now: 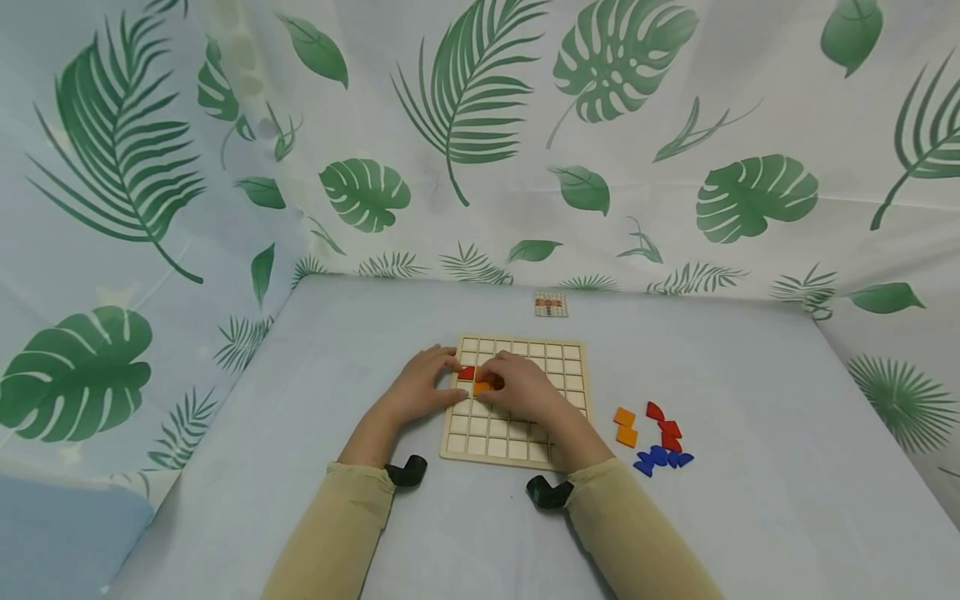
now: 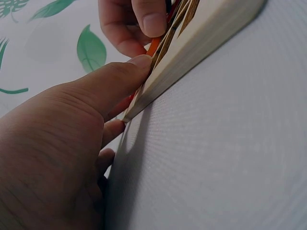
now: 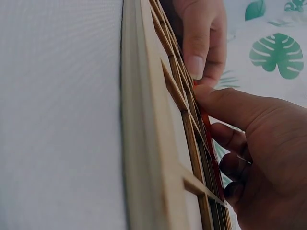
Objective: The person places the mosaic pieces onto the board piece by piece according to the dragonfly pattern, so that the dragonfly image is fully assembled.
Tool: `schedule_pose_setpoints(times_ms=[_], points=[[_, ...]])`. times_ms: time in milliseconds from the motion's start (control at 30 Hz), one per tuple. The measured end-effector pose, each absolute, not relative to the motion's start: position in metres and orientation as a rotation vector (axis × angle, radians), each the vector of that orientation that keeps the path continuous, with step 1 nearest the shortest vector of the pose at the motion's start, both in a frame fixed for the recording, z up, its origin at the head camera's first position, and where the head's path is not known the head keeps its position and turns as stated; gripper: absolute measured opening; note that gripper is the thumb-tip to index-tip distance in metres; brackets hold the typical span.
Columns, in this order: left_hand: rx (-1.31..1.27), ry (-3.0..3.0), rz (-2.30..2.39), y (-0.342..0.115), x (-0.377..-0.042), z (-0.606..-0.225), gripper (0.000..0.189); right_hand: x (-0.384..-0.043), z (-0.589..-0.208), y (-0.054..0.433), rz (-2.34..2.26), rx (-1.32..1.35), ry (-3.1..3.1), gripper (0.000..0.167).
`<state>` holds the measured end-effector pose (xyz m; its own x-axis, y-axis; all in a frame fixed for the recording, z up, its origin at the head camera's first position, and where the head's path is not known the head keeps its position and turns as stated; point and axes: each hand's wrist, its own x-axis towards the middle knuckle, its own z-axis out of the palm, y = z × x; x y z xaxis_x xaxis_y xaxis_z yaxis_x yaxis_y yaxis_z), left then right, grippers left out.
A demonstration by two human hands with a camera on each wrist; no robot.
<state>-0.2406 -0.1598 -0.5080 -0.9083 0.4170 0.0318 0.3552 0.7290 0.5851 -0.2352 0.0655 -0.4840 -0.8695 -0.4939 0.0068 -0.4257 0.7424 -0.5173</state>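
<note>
A wooden grid board (image 1: 517, 450) lies on the table under both hands. My left hand (image 1: 420, 385) is at its left edge, the thumb (image 2: 115, 79) stretched out along the rim and the fingers beside a red piece (image 1: 467, 373) in the grid. The right hand (image 1: 525, 387) reaches over the board from the right. Its thumb (image 3: 235, 105) and index finger pinch a flat orange tile (image 1: 482, 388) low over the left columns. Just beyond that tile, more orange shows, partly covered by the right fingers. How far the tile sits in its cell is hidden.
Right of the board lie loose orange tiles (image 1: 625, 417), several red pieces (image 1: 670, 429) and several blue pieces (image 1: 660, 456). A small patterned card (image 1: 551, 304) lies behind the board. Leaf-printed cloth (image 1: 480, 225) hangs at the back and sides.
</note>
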Motion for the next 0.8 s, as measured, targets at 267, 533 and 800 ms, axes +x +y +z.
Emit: schedule_pose_setpoints(times_ms=[267, 533, 800], points=[[0.628, 2.824, 0.937, -0.1593, -0.2404, -0.5075, 0.04, -0.2349, -0.4843, 0.0652, -0.793, -0.721, 2.819, 0.025], [0.628, 2.811, 0.933, -0.1599, -0.2399, -0.5054, 0.041, -0.2364, -0.4867, 0.0648, -0.796, -0.714, 2.814, 0.021], [0.621, 2.801, 0.921, -0.1595, -0.2405, -0.5051, 0.042, -0.2363, -0.4791, 0.0706, -0.893, -0.645, 2.776, 0.016]])
